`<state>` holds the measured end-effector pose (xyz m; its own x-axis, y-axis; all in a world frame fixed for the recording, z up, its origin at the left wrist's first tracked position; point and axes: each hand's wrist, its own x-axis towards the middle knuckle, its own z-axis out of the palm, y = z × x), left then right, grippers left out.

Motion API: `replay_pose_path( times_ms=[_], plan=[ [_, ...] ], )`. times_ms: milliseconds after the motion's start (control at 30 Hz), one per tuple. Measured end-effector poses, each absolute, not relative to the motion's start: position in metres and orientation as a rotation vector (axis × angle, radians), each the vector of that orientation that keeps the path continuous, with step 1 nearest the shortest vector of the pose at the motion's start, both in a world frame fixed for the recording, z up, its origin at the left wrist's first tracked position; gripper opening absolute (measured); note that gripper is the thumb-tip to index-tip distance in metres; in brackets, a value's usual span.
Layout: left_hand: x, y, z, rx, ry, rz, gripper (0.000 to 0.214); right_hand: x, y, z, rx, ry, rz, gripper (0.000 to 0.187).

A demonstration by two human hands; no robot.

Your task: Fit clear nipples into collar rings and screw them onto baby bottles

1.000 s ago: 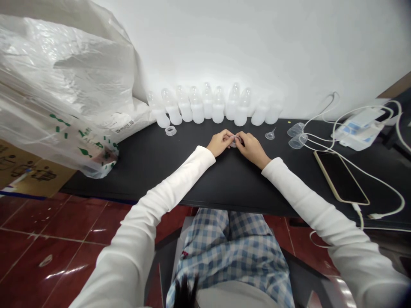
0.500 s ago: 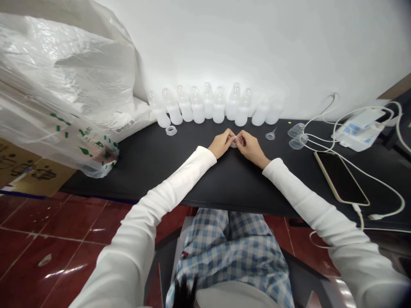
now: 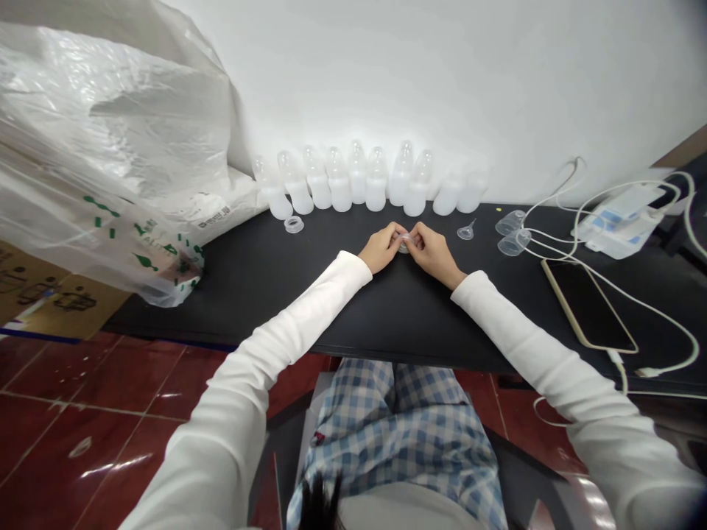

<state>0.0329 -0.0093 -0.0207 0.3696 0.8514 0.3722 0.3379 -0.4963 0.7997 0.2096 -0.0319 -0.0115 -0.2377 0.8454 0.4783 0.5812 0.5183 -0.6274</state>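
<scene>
My left hand (image 3: 381,249) and my right hand (image 3: 434,255) meet over the black table, fingertips pinched on a small translucent bottle collar ring (image 3: 403,249) low at the tabletop. The fingers cover much of it, and I cannot make out whether a nipple sits inside. To the right lies a clear silicone nipple (image 3: 465,232), tip up. Another collar ring (image 3: 294,224) rests on the left, by the row of bottles. Behind my hands stand several white baby bottles (image 3: 376,193), most under clear domed caps. Two uncapped bottles (image 3: 446,197) stand at the row's right end.
Two clear caps (image 3: 513,242) lie at the right beside white cables. Farther right are a phone (image 3: 590,305) and a white power strip (image 3: 621,221). Large plastic bags (image 3: 127,132) and a cardboard box (image 3: 66,302) crowd the left. A white wall backs the table (image 3: 265,287).
Both hands keep their pinch on the collar ring, with only a slight shift of the fingers. The view has moved very slightly; the other things stay in place.
</scene>
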Motion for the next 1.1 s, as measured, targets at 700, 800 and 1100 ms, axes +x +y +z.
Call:
replay_pose_path(
  times_ms=[700,800,1100],
  plan=[
    [0.0352,-0.0026,-0.0265,1.643,0.937,1.103,0.023,0.2158,-0.0273,-0.0144,-1.163,-1.85,0.407,0.037],
    [0.0346,-0.0003,-0.0279,1.573,0.94,1.109,0.024,0.2154,-0.027,-0.0147,-1.099,-1.836,0.518,0.044],
    [0.0383,-0.0095,-0.022,1.601,0.99,1.157,0.021,0.2077,-0.0231,-0.0198,-1.054,-1.674,0.725,0.057]
  ],
)
